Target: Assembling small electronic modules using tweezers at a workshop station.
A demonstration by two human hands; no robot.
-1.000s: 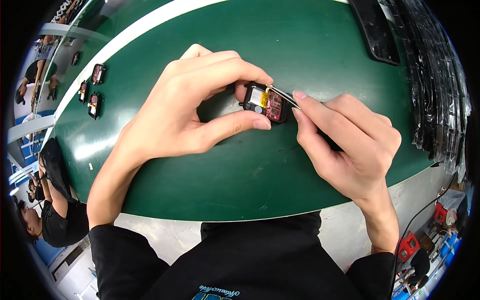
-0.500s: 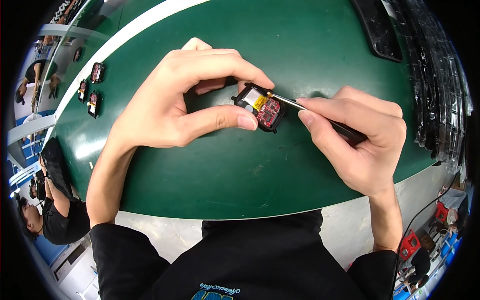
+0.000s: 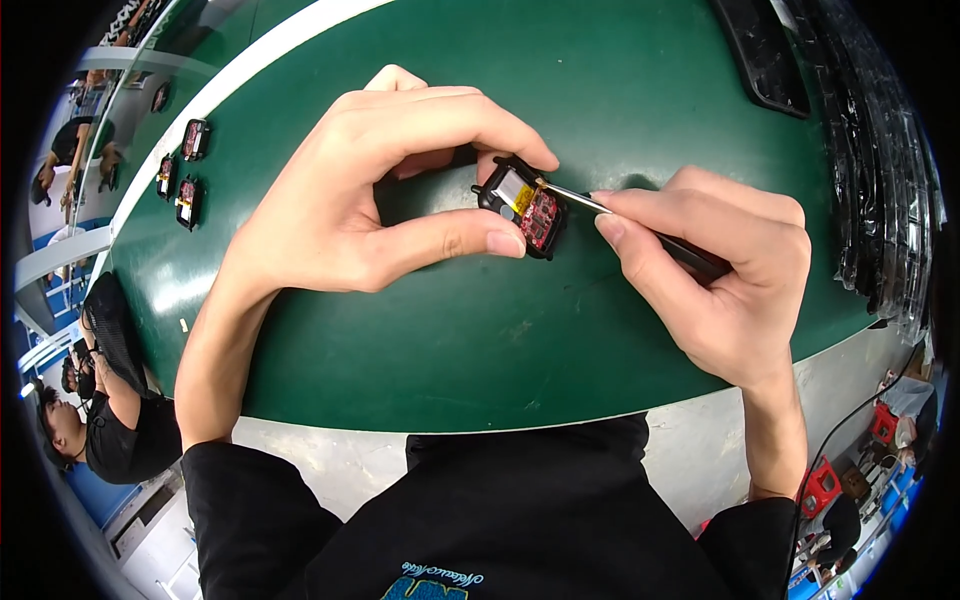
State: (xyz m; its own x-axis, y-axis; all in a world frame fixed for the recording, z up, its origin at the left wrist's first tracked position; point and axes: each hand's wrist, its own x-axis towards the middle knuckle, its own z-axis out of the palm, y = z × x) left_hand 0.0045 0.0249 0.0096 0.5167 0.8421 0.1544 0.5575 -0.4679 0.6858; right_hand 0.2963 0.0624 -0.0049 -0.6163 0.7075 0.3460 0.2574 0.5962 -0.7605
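Observation:
My left hand (image 3: 370, 190) pinches a small black electronic housing (image 3: 523, 208) between thumb and forefinger above the green table. Its open side faces up, showing a silver battery, yellow tape and a red circuit board. In my right hand (image 3: 710, 260), closed in a pen grip, is a slim tool with a pointed metal tip and a dark handle (image 3: 575, 199). That tip reaches the housing's upper right edge, close to the yellow tape. Whether it presses on anything there is too small to tell.
Several similar open housings (image 3: 187, 201) lie at the left of the green table (image 3: 400, 360), near a white strip (image 3: 240, 70). A black tray-like object (image 3: 765, 60) and stacked clear plastic packaging (image 3: 870, 170) are at the right. A co-worker (image 3: 120, 430) sits at the far left.
The housing has shifted slightly right and upward in the picture, turning a little, with my left fingers still round it. The tool's tip stays at the same edge.

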